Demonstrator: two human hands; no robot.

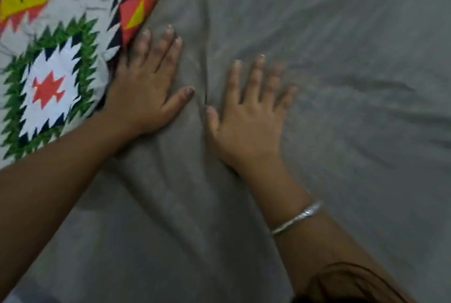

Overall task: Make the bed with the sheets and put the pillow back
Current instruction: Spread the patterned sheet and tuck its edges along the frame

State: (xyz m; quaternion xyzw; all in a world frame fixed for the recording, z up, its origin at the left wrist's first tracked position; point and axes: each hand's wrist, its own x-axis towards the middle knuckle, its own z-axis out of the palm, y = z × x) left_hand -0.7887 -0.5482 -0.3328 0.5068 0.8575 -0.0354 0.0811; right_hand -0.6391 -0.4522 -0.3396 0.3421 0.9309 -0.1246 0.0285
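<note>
Fingers (168,46) of left hand (144,92) straight and close together, pressed palm-down on grey sheet (341,107), gripping nothing, little-finger side touching the edge of patterned pillow (56,78). Right hand (251,119) also flat, fingers straight and slightly spread, holding nothing, apart from the pillow just beyond the left hand, a raised crease of sheet between the two thumbs, silver bangle (296,218) on its wrist. Sheet is wrinkled, lies under the pillow's edge and spreads away from it; image blurred.
</note>
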